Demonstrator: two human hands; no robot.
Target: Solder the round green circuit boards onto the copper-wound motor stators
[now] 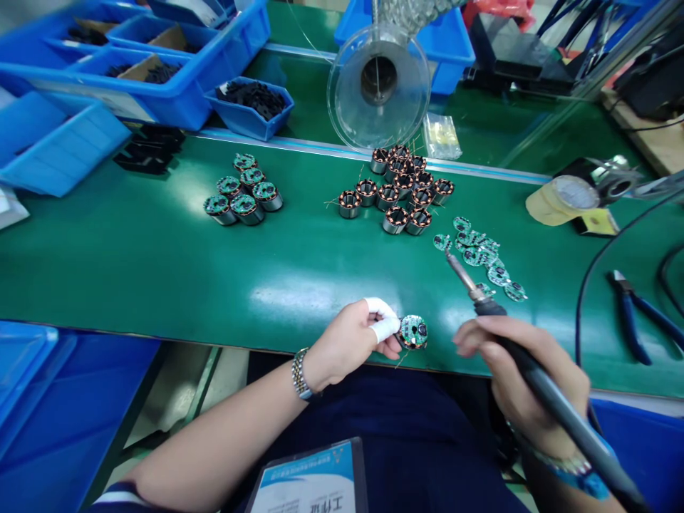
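Observation:
My left hand, with white covers on two fingers, grips a copper-wound motor core topped by a round green circuit board near the table's front edge. My right hand is closed around the dark handle of a soldering iron. The iron's metal tip points up and left, by a pile of loose round circuit boards. Beyond the hands stands a group of bare copper-wound cores. Further left sit several cores with green boards on top.
Blue bins with dark parts line the back left. A clear round fume hood stands at the back middle. To the right are a yellowish jar, blue-handled cutters and a black cable.

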